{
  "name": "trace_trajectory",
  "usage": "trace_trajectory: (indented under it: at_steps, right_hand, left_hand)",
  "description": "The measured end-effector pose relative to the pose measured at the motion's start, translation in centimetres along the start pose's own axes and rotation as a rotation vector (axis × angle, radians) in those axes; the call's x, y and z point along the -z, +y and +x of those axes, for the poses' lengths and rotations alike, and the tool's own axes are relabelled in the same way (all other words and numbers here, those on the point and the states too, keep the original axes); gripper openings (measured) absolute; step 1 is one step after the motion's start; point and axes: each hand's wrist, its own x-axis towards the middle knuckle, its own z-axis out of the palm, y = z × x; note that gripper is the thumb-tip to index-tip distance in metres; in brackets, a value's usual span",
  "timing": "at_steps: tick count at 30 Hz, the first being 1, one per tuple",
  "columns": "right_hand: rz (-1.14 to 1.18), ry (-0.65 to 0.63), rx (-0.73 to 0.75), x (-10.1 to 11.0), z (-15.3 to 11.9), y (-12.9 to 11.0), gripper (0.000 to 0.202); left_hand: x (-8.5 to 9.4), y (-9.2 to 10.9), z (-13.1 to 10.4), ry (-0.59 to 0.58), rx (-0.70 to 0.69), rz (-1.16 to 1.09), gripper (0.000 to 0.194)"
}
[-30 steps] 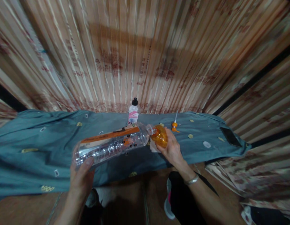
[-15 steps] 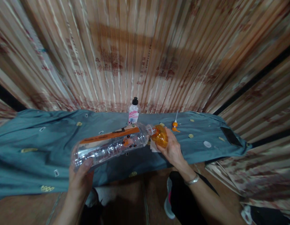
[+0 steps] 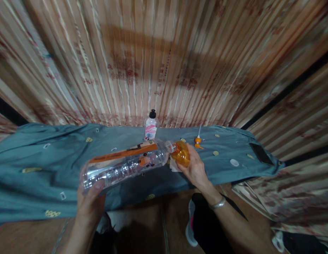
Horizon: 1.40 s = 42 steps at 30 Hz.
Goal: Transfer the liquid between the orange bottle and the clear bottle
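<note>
My left hand (image 3: pixel 91 199) is closed round the base of a large clear plastic bottle (image 3: pixel 124 164) with an orange and white label. The bottle lies nearly level, its neck pointing right and slightly up. In my right hand (image 3: pixel 194 167) is a small amber bottle (image 3: pixel 181 154), gripped from the right side. The two mouths meet; I cannot make out any liquid passing between them. An orange pump top (image 3: pixel 197 141) with a clear tube lies on the cloth, just beyond my right hand. Behind the large bottle stands a clear bottle (image 3: pixel 151 128) with a black cap and pink-and-white label.
A teal patterned cloth (image 3: pixel 58 158) covers the low table. Toward its right end are a white round disc (image 3: pixel 234 162) and a dark phone-like slab (image 3: pixel 260 153). White paper (image 3: pixel 175 166) lies partly under my right hand. A pleated curtain (image 3: pixel 153 63) hangs behind.
Almost nothing differs. Both hands and both held bottles keep their places, and the large bottle's label has turned very slightly at most.
</note>
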Motion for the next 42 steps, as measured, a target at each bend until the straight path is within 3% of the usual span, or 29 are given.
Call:
trace_trajectory:
  at_steps: [10,18,27,42]
  right_hand:
    - [-0.001,0.009,0.006,0.2,0.1,-0.2,0.084]
    - [0.005,0.012,0.009,0.2,0.2,-0.1,0.084]
    - [0.016,0.013,0.024,0.2,0.1,0.0,0.084]
    - [-0.02,0.041,0.055,0.2,0.1,-0.1,0.084]
  left_hand:
    - [0.0,0.0,-0.1,0.011,-0.005,0.008,0.074]
    - [-1.8,1.0,-0.7,0.064,-0.01,0.015,0.08]
    - [-2.7,1.5,-0.9,0.142,0.014,-0.025,0.086]
    - [-2.4,1.4,-1.0,0.126,0.012,-0.024,0.081]
